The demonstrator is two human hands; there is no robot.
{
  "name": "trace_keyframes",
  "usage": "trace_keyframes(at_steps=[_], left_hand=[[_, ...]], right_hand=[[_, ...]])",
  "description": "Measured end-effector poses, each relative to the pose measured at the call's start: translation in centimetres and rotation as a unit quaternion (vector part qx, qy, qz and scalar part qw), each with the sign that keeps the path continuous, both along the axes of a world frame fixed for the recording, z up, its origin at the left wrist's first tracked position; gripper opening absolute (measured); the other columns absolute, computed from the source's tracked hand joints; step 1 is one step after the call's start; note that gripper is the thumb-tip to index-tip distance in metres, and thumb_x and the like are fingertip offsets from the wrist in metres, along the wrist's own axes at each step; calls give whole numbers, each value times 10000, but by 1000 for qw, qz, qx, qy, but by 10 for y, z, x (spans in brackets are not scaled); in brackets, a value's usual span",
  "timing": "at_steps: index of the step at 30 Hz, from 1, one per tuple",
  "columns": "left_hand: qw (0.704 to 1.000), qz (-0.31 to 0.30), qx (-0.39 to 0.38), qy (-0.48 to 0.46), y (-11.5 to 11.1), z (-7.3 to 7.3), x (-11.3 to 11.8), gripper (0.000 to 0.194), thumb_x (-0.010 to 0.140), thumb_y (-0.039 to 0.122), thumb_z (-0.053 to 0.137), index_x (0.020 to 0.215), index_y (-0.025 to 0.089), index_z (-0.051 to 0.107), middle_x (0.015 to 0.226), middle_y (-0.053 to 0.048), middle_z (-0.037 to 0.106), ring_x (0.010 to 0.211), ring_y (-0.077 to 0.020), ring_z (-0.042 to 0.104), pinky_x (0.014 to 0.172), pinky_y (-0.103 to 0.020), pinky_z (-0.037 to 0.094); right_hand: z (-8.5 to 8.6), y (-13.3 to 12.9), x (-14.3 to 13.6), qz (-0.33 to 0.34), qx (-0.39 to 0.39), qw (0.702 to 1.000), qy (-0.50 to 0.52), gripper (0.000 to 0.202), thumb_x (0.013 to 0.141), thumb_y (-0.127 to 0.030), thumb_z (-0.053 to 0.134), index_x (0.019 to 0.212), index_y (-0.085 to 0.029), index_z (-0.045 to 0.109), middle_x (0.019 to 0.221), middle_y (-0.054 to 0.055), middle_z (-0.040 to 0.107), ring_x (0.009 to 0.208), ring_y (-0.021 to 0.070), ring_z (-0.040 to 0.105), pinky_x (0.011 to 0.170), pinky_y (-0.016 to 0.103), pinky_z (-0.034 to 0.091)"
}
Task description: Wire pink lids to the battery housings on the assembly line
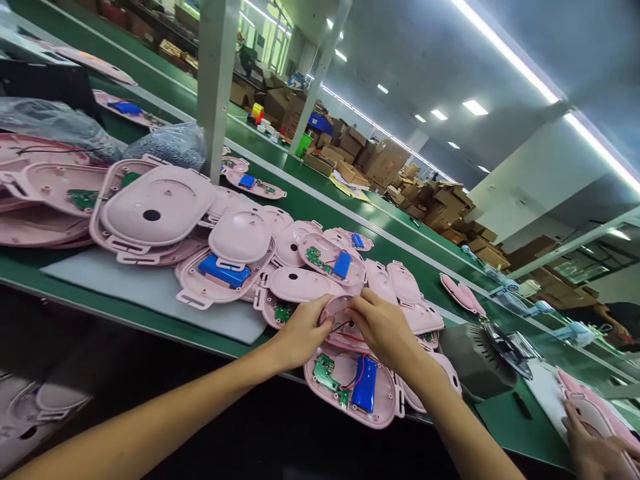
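In the lower middle of the frame I see my left hand (300, 333) and my right hand (383, 327) meet over a small round pink plastic shell (339, 313). The fingers of both hands are pinched narrow on its rim, one hand on each side. A thin red wire (341, 326) runs across the shell between my hands. I think black wire runs with it, but it is too small for me to be sure.

Just below my hands, at the near edge of the green surface (320, 203), lies an open pink plastic tray part (350, 390). Inside it are a blue battery pack (365, 385) and a little green circuit board (325, 371), side by side.

Many more pink shells are piled across the middle and left of the frame. The biggest is a wide pink lid with a dark hole (155, 210) at the left. Beside it, another open pink shell holds a second blue battery (224, 271). These rest on a flat grey foam mat (145, 290).

At the right of my hands sits a dark grey box-shaped tool (475, 360). In the bottom right corner another person's hand (593, 447) touches a pink shell.

In the upper middle of the frame, brown cardboard boxes (385, 160) are stacked far back. A grey metal post (217, 80) stands up from the surface at the upper left.
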State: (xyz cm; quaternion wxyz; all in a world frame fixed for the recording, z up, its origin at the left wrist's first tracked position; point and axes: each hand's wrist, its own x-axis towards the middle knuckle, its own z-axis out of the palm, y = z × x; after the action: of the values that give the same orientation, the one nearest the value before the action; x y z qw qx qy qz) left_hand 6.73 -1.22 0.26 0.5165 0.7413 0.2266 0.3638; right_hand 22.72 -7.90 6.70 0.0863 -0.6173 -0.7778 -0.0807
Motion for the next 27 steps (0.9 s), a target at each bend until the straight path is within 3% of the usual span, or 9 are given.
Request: trace_keyframes(at_steps=[3, 7, 12, 14, 17, 22, 24, 25, 27], left_hand=[[1000, 12, -1, 4, -1, -2, 1, 214, 811, 159, 452, 966, 147, 599, 928, -41, 651, 874, -202, 577, 809, -307, 443], [1000, -3, 6, 5, -1, -2, 0, 198, 809, 125, 418, 919, 158, 578, 871, -16, 624, 810, -172, 547, 763, -279, 426], [1000, -16, 13, 21, 0, 0, -4, 230, 796, 125, 410, 937, 162, 589, 830, -2, 612, 753, -160, 526, 705, -262, 420], [1000, -8, 6, 29, 0, 1, -5, 238, 793, 142, 413, 948, 157, 593, 838, -10, 619, 774, -172, 540, 701, -267, 431], [999, 5, -6, 32, 0, 3, -6, 243, 790, 163, 444, 980, 158, 596, 870, -19, 645, 805, -191, 573, 723, -278, 453], [1000, 1, 1, 3, 3, 5, -2, 314, 888, 418, 488, 1055, 175, 596, 1030, -53, 682, 960, -246, 609, 844, -292, 461], [999, 14, 11, 30, 8, 2, -1, 361, 891, 493, 476, 1018, 180, 601, 978, -44, 693, 934, -247, 616, 799, -266, 462], [999, 23, 15, 43, 11, 0, 0, 376, 885, 516, 479, 1013, 184, 600, 953, -34, 695, 913, -240, 619, 770, -249, 460], [998, 29, 21, 57, 15, -4, 0, 396, 870, 548, 488, 1014, 196, 600, 911, -12, 695, 867, -223, 621, 722, -222, 454]], right_hand=[[-10, 10, -2, -10, 22, 995, -96, 200, 961, -272, 437, 875, -209, 605, 838, 33, 556, 667, 145, 526, 542, 276, 276], [-18, 10, -5, -16, 48, 992, -116, 183, 943, -272, 483, 856, -205, 630, 819, 36, 562, 677, 148, 540, 546, 279, 271], [-17, 11, 7, -70, 95, 993, -12, 313, 859, -452, 606, 668, -203, 605, 716, 6, 559, 608, 126, 514, 539, 273, 284], [-17, 11, 18, -100, 112, 988, 30, 335, 799, -527, 650, 716, -204, 613, 757, 5, 590, 623, 133, 522, 549, 272, 302], [-17, 9, 25, -112, 88, 986, 89, 245, 810, -445, 665, 914, -224, 647, 843, 8, 653, 682, 154, 563, 604, 274, 352], [-14, -11, 29, -78, 127, 964, 221, 153, 860, -338, 607, 888, -205, 678, 841, 36, 675, 728, 155, 580, 694, 281, 419], [-13, -28, 48, -136, 194, 921, 308, 210, 854, -385, 598, 857, -190, 677, 809, 33, 667, 663, 136, 558, 624, 263, 423], [-14, -39, 62, -189, 238, 878, 371, 262, 843, -429, 597, 815, -178, 668, 758, 26, 654, 610, 125, 537, 566, 251, 410], [-19, -65, 95, -304, 317, 736, 515, 352, 791, -508, 620, 744, -159, 633, 653, 6, 616, 509, 100, 487, 462, 223, 360]])
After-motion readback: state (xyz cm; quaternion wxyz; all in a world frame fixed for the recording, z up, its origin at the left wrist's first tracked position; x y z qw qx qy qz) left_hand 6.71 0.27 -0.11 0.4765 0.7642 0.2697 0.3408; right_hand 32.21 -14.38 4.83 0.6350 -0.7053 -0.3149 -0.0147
